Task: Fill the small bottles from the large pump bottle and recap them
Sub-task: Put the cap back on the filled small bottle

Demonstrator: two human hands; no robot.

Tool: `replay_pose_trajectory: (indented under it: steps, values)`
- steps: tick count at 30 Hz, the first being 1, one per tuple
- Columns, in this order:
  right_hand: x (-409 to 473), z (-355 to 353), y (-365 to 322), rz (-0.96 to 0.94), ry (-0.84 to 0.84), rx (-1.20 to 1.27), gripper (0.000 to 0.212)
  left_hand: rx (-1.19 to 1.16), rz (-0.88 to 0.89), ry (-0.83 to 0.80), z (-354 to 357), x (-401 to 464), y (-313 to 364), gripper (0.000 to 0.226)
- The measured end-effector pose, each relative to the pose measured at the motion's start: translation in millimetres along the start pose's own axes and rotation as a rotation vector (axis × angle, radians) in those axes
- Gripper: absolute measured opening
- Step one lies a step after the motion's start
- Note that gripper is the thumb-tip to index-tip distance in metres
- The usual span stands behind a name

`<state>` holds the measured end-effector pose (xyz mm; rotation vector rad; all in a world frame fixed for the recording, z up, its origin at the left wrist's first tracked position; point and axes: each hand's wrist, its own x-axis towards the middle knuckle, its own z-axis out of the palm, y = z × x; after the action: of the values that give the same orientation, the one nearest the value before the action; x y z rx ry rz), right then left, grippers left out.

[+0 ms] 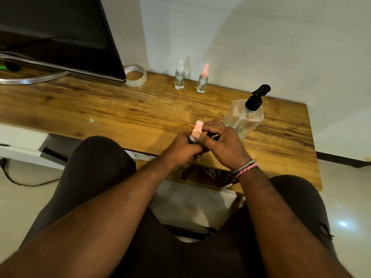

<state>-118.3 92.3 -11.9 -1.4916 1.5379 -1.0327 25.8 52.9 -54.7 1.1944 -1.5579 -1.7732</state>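
Capping small bottle | left hand grip wrapped body, right hand grip pinched pink cap | looked light, slick; hold low

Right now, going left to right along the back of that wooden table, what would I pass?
Dark screen → roll of tape → small bottle with a clear cap → small bottle with a pink cap → large pump bottle, which stands nearer than the rest.
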Motion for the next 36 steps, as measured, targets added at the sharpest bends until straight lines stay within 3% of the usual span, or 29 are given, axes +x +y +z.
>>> replay_pose_trajectory:
  steps: [3, 6, 13, 16, 20, 27, 31, 36]
  values:
    - [-0.9, -0.6, -0.9, -0.005, -0.068, 0.017, 0.025, -0.067, -0.014, -0.117, -4.3, -4.4, 6.4, 0.005]
    - [-1.0, 4.5, -1.0, -0.026, -0.050, 0.003, 0.021, -0.084, -0.027, -0.100, -4.8, -5.0, 5.5, 0.014]
    - [-0.6, 26.7, 13.0, 0.028, 0.203, -0.101, 0.037, 0.054, 0.002, 0.205, 10.8, -6.3, 0.5, 0.010]
    - [-0.1, 30.0, 12.9, 0.040, 0.214, -0.099, 0.031, 0.103, -0.009, 0.275, 12.6, -6.7, 0.5, 0.014]
    - [-0.2, 17.3, 7.9, -0.011, 0.178, -0.071, 0.018, 0.058, -0.066, 0.036, -0.6, -6.9, 9.5, 0.004]
    - [3.6, 8.9, -2.3, -0.186, 0.096, -0.156, 0.042, -0.007, -0.103, -0.321, -8.2, -15.8, 16.7, 0.025]
    - [5.5, 7.5, -4.2, -0.162, 0.036, -0.214, 0.046, 0.007, -0.114, -0.387, -11.3, -16.7, 18.8, 0.025]
    - [8.2, 12.6, 5.9, -0.119, 0.076, -0.302, 0.042, 0.067, -0.115, -0.349, -10.4, -13.4, 14.6, 0.029]
